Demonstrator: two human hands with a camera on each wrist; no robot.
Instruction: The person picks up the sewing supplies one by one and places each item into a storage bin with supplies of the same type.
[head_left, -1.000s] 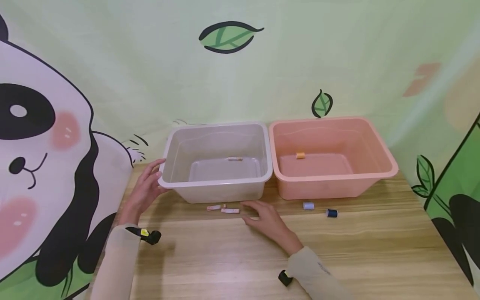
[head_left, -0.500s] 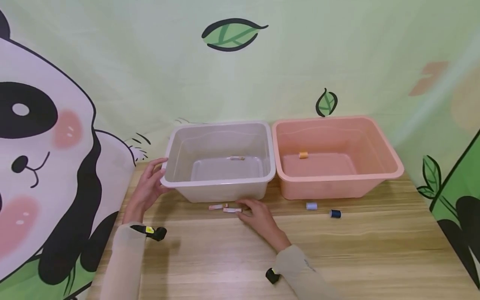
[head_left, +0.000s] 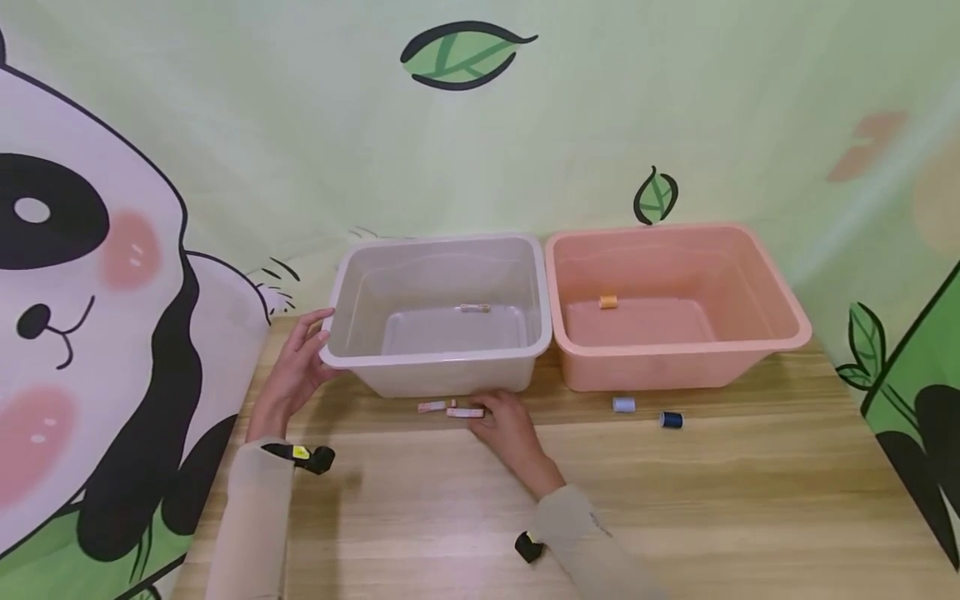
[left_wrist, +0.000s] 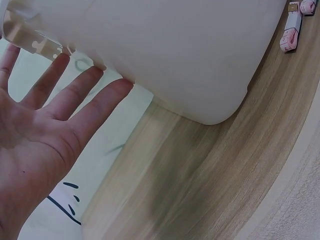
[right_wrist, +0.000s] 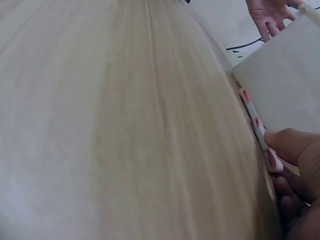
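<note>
My right hand (head_left: 510,429) pinches the right end of a folded pink-and-white measuring tape (head_left: 463,412) in front of the grey bin (head_left: 435,362). The right wrist view has its thumb (right_wrist: 290,142) against this tape (right_wrist: 260,132), other fingers curled below. A second folded measuring tape (head_left: 435,407) lies just left of it. My left hand (head_left: 296,371) is at the bin's left side; in the left wrist view its fingers (left_wrist: 102,107) stretch out straight, tips against the bin wall (left_wrist: 190,60). Inside the grey bin lies another small pale bundle (head_left: 474,308).
A pink bin (head_left: 675,350) stands right beside the grey one and holds an orange thread spool (head_left: 607,302). Before it on the wooden table (head_left: 420,500) lie a light blue spool (head_left: 623,405) and a dark blue spool (head_left: 671,420). A panda-printed cloth (head_left: 300,125) hangs behind.
My right hand has moved left to the nearer measuring tape, and its thumb and fingers have closed on the tape's end. The left hand has stayed at the grey bin.
</note>
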